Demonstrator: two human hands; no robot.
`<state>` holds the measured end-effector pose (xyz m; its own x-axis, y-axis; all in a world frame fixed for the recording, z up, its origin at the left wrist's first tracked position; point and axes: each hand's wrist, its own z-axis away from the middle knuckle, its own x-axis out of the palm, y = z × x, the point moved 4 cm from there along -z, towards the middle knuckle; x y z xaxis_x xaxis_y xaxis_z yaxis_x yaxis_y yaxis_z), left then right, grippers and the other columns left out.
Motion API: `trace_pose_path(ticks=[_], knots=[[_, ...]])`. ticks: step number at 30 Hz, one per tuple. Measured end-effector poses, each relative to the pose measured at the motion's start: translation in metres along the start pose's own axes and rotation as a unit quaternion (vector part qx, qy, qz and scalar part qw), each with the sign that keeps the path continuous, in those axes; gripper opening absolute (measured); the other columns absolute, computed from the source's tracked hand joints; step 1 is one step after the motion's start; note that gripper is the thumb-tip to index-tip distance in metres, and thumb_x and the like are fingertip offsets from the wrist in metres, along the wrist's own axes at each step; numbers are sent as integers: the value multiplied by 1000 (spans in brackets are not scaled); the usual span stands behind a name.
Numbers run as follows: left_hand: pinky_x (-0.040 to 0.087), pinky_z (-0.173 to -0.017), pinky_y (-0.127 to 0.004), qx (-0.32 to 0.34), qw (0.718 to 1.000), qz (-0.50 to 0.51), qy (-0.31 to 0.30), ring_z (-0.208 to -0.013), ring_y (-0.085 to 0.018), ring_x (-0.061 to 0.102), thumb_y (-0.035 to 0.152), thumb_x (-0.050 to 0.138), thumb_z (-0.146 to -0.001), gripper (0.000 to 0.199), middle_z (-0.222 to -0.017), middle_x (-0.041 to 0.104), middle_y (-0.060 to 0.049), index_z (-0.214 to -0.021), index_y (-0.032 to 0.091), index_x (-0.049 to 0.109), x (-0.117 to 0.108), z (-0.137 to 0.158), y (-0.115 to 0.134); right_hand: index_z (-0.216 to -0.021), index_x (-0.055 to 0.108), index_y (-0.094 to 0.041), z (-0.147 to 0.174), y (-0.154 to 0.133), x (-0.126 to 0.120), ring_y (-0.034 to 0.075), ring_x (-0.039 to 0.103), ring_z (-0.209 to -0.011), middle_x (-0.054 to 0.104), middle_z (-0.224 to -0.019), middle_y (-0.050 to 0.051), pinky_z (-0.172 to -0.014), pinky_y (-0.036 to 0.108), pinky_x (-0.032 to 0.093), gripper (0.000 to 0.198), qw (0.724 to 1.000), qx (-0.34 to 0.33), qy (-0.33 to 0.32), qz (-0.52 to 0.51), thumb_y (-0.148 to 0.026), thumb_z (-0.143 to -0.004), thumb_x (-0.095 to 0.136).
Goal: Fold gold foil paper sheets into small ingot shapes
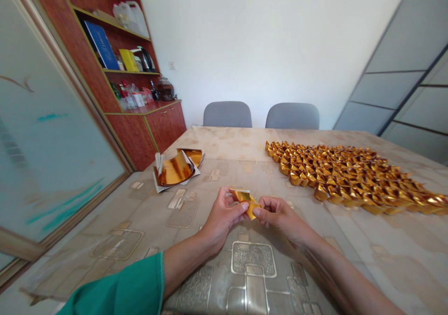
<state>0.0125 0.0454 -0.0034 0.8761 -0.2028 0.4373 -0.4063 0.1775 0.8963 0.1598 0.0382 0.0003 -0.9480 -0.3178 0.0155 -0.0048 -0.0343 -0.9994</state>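
Note:
Between my two hands is a small piece of gold foil paper [241,196], partly folded, with a pale edge showing. My left hand [227,212] pinches its left side, thumb on top. At the lower right corner, the thumb and fingers of my right hand [276,213] are closed on the same piece. Both hands hover just over the patterned tablecloth near the middle of the table. To the left lies a loose stack of curled gold foil sheets [177,169] with white backs. Many folded gold paper ingots [336,170] stand in packed rows on the right.
Two grey chairs [227,113] stand behind the table's far edge. A red-brown cabinet [166,123] with shelves of bottles, a kettle and a blue folder [101,44] is at the left. A frosted glass door [52,119] is nearest on the left. Grey panels [395,67] stand at the right.

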Motion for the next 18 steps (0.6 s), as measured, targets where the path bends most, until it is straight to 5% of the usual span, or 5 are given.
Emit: trace_pose_path(ticks=[4,8,13,18], knots=[[50,-83,-33,107,988,-114,8,-94,-19,62,30,75,-78,36,-103,61,-4,-100,21,48,-4,-3,7,-61,56,-20,1,-1,-3,11,37,-52,48,-55,-4,-52,27,27,42,999,31,13,-36,-54,-67,79],[43,-96,-36,275,913,-287,90,-112,-23,54,22,71,-79,37,-122,56,-7,-114,25,58,-11,4,28,-61,56,-19,3,-2,-4,10,39,-51,52,-55,-2,-52,27,28,40,996,50,30,-64,-51,-68,80],[43,-90,-36,350,825,-439,-65,-96,-24,58,18,64,-84,18,-99,68,-8,-92,29,77,5,14,35,-60,54,-20,4,-3,-4,10,39,-50,51,-54,-3,-51,27,28,39,995,51,35,-78,-50,-67,79],[42,-85,-37,305,858,-409,-58,-87,-25,58,22,71,-80,13,-88,72,-9,-86,30,79,4,14,32,-59,52,-22,4,-1,-1,11,37,-48,51,-52,-3,-51,28,27,41,995,59,32,-75,-54,-67,77]])
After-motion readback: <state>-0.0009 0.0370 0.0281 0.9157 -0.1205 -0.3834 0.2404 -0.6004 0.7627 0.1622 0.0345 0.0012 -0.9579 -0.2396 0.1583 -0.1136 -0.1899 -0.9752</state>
